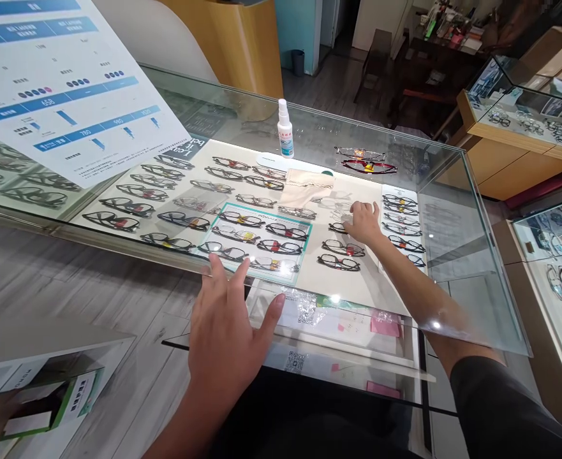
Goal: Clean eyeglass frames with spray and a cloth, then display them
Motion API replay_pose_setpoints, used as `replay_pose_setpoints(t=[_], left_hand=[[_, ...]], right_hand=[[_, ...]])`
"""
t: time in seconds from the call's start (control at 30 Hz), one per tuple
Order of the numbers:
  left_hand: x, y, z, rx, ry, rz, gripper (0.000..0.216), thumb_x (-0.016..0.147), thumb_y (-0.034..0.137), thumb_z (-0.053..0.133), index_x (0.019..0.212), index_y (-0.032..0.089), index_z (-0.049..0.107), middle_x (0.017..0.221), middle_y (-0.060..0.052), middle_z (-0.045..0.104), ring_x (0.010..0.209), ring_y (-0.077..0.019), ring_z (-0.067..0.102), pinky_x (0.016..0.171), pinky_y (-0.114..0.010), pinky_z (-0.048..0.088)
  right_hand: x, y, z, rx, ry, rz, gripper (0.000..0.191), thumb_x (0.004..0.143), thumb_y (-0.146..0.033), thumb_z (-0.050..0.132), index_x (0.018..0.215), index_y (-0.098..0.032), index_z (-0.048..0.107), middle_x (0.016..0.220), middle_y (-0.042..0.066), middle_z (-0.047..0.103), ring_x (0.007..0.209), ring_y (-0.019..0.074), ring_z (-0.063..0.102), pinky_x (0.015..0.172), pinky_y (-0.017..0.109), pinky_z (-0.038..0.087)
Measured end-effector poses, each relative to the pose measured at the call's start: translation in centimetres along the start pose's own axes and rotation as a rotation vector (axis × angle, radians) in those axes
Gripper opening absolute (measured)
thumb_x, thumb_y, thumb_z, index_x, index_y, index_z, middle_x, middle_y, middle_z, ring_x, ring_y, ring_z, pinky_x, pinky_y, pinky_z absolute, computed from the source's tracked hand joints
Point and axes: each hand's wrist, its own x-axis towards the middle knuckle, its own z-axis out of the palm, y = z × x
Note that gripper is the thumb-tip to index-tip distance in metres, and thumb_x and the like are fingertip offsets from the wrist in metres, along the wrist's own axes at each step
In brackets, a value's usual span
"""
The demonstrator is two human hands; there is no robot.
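My left hand [226,319] is at the front edge of the glass display case [376,124], fingers spread and holding nothing. Under the glass top, my right hand [364,223] reaches in among rows of eyeglasses. Its fingers are bent around the end of a dark-framed pair of eyeglasses [339,227], partly hidden by the hand. Two more dark pairs [340,255] lie just in front of it. Pale clear-framed eyeglasses [335,203] lie to its left, near a beige cloth [307,187]. Left of these, several pairs rest on a teal-bordered mat [304,255].
On the glass top stand a white spray bottle [285,134] and red-framed eyeglasses [369,166]. A printed price sheet [84,83] covers the upper left. Below the case front is a drawer [347,347] with papers. Another display case [548,274] stands at right.
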Motion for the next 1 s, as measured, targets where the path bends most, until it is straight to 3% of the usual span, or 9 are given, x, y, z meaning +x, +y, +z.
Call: replay_pose_setpoints(t=[0.43, 1.0], left_hand=[[0.1, 0.2, -0.3, 0.006, -0.04, -0.039, 0.082, 0.105, 0.065, 0.052, 0.17, 0.016, 0.042, 0.188, -0.023, 0.008, 0.173, -0.0481, 0.016, 0.133, -0.072, 0.032], [-0.2, 0.4, -0.2, 0.003, 0.004, -0.007, 0.083, 0.106, 0.067, 0.048, 0.168, 0.013, 0.046, 0.185, -0.026, 0.019, 0.17, -0.0487, 0.026, 0.129, -0.069, 0.036]], right_hand=[[1.3, 0.0, 2.7, 0.034, -0.046, -0.029, 0.043, 0.094, -0.041, 0.055, 0.128, -0.014, 0.061, 0.138, 0.022, 0.067, 0.142, 0.0411, 0.049, 0.136, 0.064, 0.01], [-0.7, -0.5, 0.7, 0.051, -0.038, -0.064, 0.037, 0.101, -0.041, 0.048, 0.124, -0.016, 0.064, 0.132, 0.021, 0.072, 0.14, 0.042, 0.051, 0.134, 0.066, 0.016]])
